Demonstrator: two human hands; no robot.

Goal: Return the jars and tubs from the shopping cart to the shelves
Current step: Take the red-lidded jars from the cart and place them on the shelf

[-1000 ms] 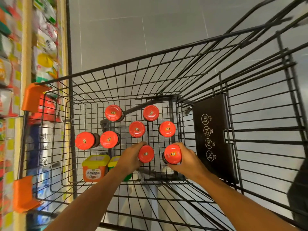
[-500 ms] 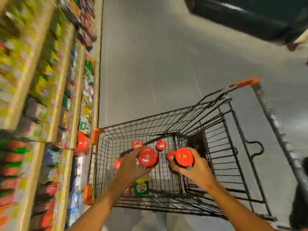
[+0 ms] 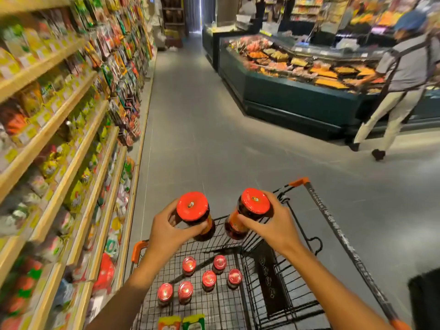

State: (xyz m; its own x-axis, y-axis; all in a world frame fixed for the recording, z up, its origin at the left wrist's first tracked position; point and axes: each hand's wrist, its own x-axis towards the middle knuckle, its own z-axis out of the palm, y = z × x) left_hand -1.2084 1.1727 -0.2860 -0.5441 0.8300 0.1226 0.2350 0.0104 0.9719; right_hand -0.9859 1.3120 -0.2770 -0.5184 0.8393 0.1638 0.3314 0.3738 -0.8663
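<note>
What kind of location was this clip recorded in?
A supermarket aisle: stocked wooden shelves along the left, a wire shopping cart holding red-lidded jars, and a deli counter across the floor.

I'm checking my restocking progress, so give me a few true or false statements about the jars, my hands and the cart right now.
1. Each hand holds a red-lidded jar: left hand on the left jar, right hand on the right jar. True.
2. The cart is empty. False: six jars stand inside, plus two tubs.
3. The shelves are on the right. False: on the left.
4. Both held jars are above the cart. True.
</note>
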